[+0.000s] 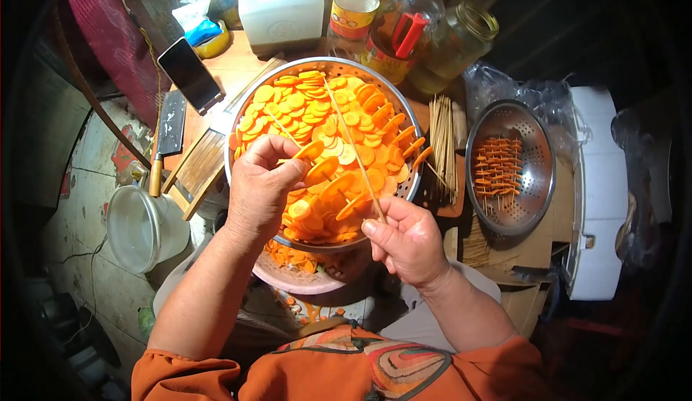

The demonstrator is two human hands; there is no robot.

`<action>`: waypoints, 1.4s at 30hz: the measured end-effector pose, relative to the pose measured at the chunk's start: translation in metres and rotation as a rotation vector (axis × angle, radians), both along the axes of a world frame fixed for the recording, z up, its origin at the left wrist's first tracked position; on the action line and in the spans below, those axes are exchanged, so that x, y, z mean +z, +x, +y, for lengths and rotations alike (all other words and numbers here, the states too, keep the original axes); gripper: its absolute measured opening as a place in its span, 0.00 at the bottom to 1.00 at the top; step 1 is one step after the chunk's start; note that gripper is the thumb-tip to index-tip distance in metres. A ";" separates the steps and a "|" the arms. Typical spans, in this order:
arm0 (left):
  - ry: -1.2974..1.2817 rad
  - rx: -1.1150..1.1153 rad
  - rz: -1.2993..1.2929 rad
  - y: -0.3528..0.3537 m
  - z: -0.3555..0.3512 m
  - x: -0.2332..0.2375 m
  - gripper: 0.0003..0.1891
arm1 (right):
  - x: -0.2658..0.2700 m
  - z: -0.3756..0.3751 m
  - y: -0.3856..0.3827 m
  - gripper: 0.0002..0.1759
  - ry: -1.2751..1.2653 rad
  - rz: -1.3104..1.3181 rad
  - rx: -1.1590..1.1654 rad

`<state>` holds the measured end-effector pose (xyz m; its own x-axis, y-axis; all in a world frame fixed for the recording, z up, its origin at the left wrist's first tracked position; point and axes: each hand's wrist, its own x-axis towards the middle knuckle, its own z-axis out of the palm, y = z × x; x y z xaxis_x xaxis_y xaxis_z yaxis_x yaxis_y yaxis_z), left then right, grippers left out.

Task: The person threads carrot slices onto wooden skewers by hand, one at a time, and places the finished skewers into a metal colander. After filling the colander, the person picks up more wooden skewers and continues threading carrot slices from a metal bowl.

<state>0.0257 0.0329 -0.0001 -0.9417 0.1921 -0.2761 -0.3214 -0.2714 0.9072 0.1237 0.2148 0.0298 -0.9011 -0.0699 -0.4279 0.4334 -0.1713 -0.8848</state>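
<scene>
A large metal colander [229,130] heaped with round orange carrot slices [288,109] sits in front of me. My left hand [267,177] is closed, thumb and fingers pinching a carrot slice [311,150] over the heap. Close to those fingers a thin stick [281,126] slants up, and several slices stand on edge in a row below. My right hand [405,239] is closed on the lower end of a long wooden skewer [349,138], which points up and left across the colander. Whether the standing slices are threaded on a stick is hard to see.
Bare skewers [442,145] lie in a bundle right of the colander. A smaller colander [510,217] holds threaded carrot skewers [497,164]. On the left are a cleaver [171,123], a phone [189,74] and a white bucket [137,228]. Bottles and a jug [281,8] stand behind.
</scene>
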 end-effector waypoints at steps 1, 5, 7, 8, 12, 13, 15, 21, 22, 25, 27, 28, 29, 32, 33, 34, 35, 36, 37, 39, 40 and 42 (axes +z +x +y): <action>-0.002 -0.013 -0.015 -0.001 0.000 0.002 0.07 | 0.002 0.001 -0.001 0.09 -0.016 -0.015 -0.024; -0.264 -0.028 0.132 -0.021 -0.017 -0.013 0.12 | 0.003 0.010 -0.003 0.12 -0.089 -0.015 -0.131; -0.844 -0.199 0.400 -0.027 -0.022 -0.025 0.07 | 0.000 0.011 -0.002 0.13 -0.098 0.002 -0.137; -1.037 -0.261 0.447 -0.020 -0.023 -0.027 0.10 | -0.001 0.011 -0.001 0.13 -0.085 -0.007 -0.118; -1.285 -0.314 0.524 -0.004 -0.015 -0.029 0.13 | 0.001 0.010 0.000 0.13 -0.070 -0.022 -0.084; -1.279 -0.306 0.502 -0.004 -0.014 -0.030 0.12 | 0.001 0.010 0.001 0.13 -0.070 -0.022 -0.085; -1.257 -0.303 0.453 -0.007 -0.013 -0.030 0.12 | 0.002 0.009 0.001 0.12 -0.063 -0.030 -0.081; -0.963 -0.296 0.261 -0.021 -0.024 -0.041 0.09 | 0.000 0.010 0.002 0.11 -0.051 -0.029 -0.039; -0.724 -0.300 0.060 -0.028 -0.024 -0.038 0.09 | 0.000 0.010 0.003 0.11 -0.052 -0.027 -0.039; -0.191 -0.080 -0.207 -0.037 -0.034 -0.010 0.08 | -0.002 0.009 0.004 0.11 -0.028 -0.048 0.012; 0.023 0.066 -0.250 -0.043 -0.041 -0.008 0.08 | -0.002 0.007 0.004 0.10 -0.031 -0.054 0.046; 0.077 0.085 -0.249 -0.043 -0.042 -0.005 0.09 | -0.002 0.007 0.004 0.10 -0.033 -0.052 0.051; 0.132 0.104 -0.248 -0.044 -0.043 -0.004 0.11 | -0.002 0.006 0.004 0.11 -0.034 -0.051 0.052; 0.181 0.153 -0.266 -0.045 -0.047 -0.005 0.12 | -0.002 0.006 0.003 0.11 -0.036 -0.048 0.056; 0.181 0.155 -0.265 -0.045 -0.048 -0.004 0.12 | -0.001 0.005 0.003 0.11 -0.023 -0.053 0.057; 0.186 0.169 -0.264 -0.044 -0.049 -0.004 0.12 | 0.000 0.005 0.003 0.11 -0.009 -0.059 0.058; 0.191 0.183 -0.264 -0.044 -0.049 -0.004 0.12 | 0.000 0.004 0.003 0.11 -0.009 -0.059 0.060; 0.191 0.185 -0.264 -0.043 -0.048 -0.003 0.12 | 0.000 0.005 0.003 0.11 -0.007 -0.063 0.064; 0.153 0.180 -0.244 -0.043 -0.048 -0.002 0.10 | 0.000 0.004 0.004 0.11 -0.005 -0.067 0.068; 0.114 0.177 -0.224 -0.043 -0.049 -0.002 0.09 | -0.001 0.004 0.004 0.11 -0.007 -0.065 0.071; 0.111 0.174 -0.223 -0.043 -0.049 -0.003 0.08 | -0.001 0.004 0.004 0.11 -0.009 -0.063 0.070; 0.107 0.172 -0.222 -0.044 -0.049 -0.004 0.08 | -0.002 0.004 0.004 0.11 -0.006 -0.062 0.071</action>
